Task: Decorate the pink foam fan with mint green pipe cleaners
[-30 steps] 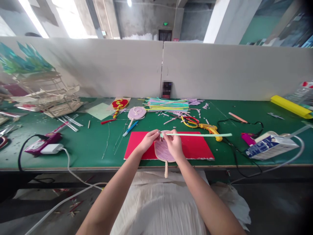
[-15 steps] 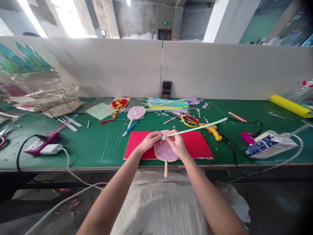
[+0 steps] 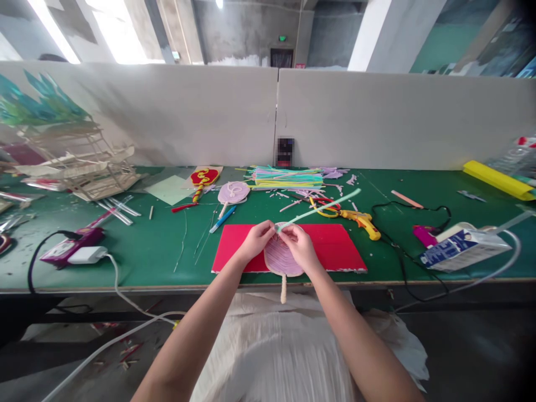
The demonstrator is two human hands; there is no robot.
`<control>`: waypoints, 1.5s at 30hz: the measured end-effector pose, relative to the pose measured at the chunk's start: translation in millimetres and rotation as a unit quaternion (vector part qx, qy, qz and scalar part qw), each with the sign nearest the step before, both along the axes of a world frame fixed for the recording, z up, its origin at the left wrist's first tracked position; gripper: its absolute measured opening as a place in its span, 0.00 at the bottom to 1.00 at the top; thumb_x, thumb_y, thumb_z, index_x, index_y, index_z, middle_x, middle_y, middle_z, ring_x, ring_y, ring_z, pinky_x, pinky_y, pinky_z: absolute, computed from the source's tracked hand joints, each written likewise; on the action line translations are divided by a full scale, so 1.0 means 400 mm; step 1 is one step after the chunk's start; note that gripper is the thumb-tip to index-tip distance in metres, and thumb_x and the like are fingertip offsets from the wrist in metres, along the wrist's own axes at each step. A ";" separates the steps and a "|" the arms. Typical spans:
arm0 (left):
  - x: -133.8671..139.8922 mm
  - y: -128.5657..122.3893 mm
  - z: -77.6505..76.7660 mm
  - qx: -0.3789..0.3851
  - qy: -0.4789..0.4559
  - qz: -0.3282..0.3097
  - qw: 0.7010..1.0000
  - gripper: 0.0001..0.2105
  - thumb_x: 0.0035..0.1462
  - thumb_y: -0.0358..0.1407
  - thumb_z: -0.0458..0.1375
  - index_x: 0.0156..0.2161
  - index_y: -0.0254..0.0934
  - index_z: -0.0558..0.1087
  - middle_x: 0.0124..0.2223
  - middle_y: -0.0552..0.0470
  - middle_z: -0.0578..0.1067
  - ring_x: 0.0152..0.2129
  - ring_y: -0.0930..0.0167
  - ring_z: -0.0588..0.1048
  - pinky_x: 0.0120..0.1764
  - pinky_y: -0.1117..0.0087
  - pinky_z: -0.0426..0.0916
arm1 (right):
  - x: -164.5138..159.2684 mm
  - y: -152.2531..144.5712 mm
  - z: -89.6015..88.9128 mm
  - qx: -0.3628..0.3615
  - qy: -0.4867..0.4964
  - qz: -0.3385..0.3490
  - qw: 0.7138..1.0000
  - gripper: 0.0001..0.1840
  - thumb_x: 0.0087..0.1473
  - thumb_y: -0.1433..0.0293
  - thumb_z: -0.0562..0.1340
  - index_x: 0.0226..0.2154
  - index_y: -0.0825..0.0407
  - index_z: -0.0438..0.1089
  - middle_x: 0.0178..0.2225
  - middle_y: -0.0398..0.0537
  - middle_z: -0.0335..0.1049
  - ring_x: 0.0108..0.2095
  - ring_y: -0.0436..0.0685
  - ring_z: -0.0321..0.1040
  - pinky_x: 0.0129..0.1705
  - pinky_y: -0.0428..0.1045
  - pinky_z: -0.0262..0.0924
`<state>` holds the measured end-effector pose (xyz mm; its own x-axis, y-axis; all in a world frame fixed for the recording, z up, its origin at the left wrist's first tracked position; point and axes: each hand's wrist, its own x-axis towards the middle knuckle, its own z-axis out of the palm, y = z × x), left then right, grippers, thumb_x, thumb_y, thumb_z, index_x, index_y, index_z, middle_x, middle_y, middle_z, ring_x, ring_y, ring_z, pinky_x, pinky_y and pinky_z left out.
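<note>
A pale green pipe cleaner [image 3: 324, 209] slants up to the right from between my fingers. My left hand [image 3: 258, 240] and my right hand [image 3: 298, 244] are both closed in a pinch around its near end, at the upper edge of a round lilac fan [image 3: 283, 262]. The fan has curved ridges and a cream handle [image 3: 283, 289] that points toward me over the table's front edge. Beneath it lies a red board [image 3: 335, 248]. My fingertips cover the fan's top and the pinched end of the pipe cleaner.
Behind the board are a bundle of coloured pipe cleaners [image 3: 288, 178], scissors [image 3: 322, 209], a yellow glue gun [image 3: 365, 222] and a blue pen [image 3: 223, 219]. A second lilac fan [image 3: 233, 193] and a red-and-yellow fan [image 3: 204, 180] lie left of them. A purple power strip [image 3: 67, 248] sits at left.
The green pipe cleaner's free end has swung left and tilted up more steeply. My right fingers have shifted slightly at its base; the fan stays in place.
</note>
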<state>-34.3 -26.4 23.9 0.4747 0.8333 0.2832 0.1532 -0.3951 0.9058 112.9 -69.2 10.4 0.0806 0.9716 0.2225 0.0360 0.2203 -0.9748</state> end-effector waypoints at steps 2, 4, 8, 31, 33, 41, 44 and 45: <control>0.000 -0.001 0.000 -0.009 0.004 -0.014 1.000 0.14 0.58 0.44 0.48 0.28 0.35 0.64 0.28 0.54 0.69 0.29 0.72 0.68 0.34 0.73 0.62 | 0.002 -0.002 0.002 0.002 -0.007 -0.004 1.000 0.14 0.47 0.56 0.62 0.29 0.50 0.66 0.29 0.46 0.69 0.31 0.54 0.68 0.32 0.49 0.67; 0.000 -0.001 -0.001 -0.015 0.005 -0.027 1.000 0.14 0.59 0.44 0.48 0.28 0.36 0.64 0.28 0.54 0.69 0.28 0.73 0.68 0.34 0.73 0.62 | 0.005 -0.004 0.004 0.002 -0.013 -0.007 1.000 0.14 0.47 0.56 0.61 0.29 0.50 0.66 0.29 0.46 0.70 0.30 0.54 0.68 0.32 0.50 0.67; -0.003 -0.001 -0.002 -0.005 0.001 -0.037 0.999 0.13 0.59 0.43 0.48 0.28 0.36 0.63 0.27 0.54 0.68 0.27 0.73 0.67 0.34 0.73 0.61 | 0.011 -0.008 0.005 -0.003 -0.015 -0.002 1.000 0.13 0.48 0.57 0.62 0.29 0.50 0.68 0.27 0.46 0.71 0.27 0.54 0.69 0.31 0.51 0.66; 0.001 0.004 0.010 0.001 0.028 -0.006 1.000 0.10 0.58 0.40 0.47 0.31 0.36 0.64 0.29 0.53 0.69 0.29 0.72 0.68 0.35 0.73 0.62 | 0.081 0.031 0.009 -0.018 -0.024 0.083 0.996 0.17 0.49 0.54 0.59 0.32 0.50 0.72 0.30 0.46 0.74 0.30 0.56 0.71 0.32 0.51 0.67; 0.001 0.009 0.021 0.014 0.058 -0.024 0.998 0.10 0.58 0.39 0.47 0.30 0.36 0.64 0.29 0.54 0.69 0.28 0.73 0.68 0.34 0.73 0.61 | 0.100 0.037 0.026 -0.039 -0.015 0.107 0.993 0.17 0.49 0.54 0.59 0.31 0.50 0.71 0.28 0.45 0.73 0.29 0.54 0.70 0.29 0.49 0.66; 0.016 0.044 0.072 0.076 0.143 -0.061 0.985 0.09 0.56 0.37 0.49 0.32 0.37 0.69 0.30 0.53 0.71 0.28 0.72 0.67 0.31 0.74 0.61 | 0.146 0.038 0.080 -0.048 -0.077 0.203 0.975 0.18 0.48 0.57 0.61 0.32 0.55 0.72 0.27 0.45 0.71 0.26 0.50 0.66 0.29 0.46 0.62; 0.027 0.048 0.079 0.078 0.163 -0.077 0.980 0.10 0.57 0.38 0.48 0.32 0.37 0.70 0.29 0.53 0.72 0.27 0.72 0.68 0.31 0.74 0.61 | 0.149 0.036 0.080 -0.034 -0.087 0.195 0.976 0.18 0.49 0.57 0.60 0.33 0.55 0.72 0.27 0.45 0.71 0.26 0.50 0.66 0.29 0.46 0.62; 0.031 0.048 0.080 0.082 0.170 -0.081 0.979 0.10 0.57 0.38 0.48 0.32 0.37 0.70 0.28 0.53 0.72 0.26 0.72 0.68 0.31 0.74 0.61 | 0.149 0.035 0.079 -0.036 -0.090 0.197 0.976 0.18 0.49 0.57 0.60 0.33 0.55 0.72 0.27 0.45 0.71 0.26 0.49 0.66 0.29 0.46 0.62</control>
<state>-21.9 -7.2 55.8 0.6871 0.6958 0.2094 0.3577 -0.5747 0.7361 172.6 -55.1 42.0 -0.3360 0.9329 0.1296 0.1341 0.1836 -0.9738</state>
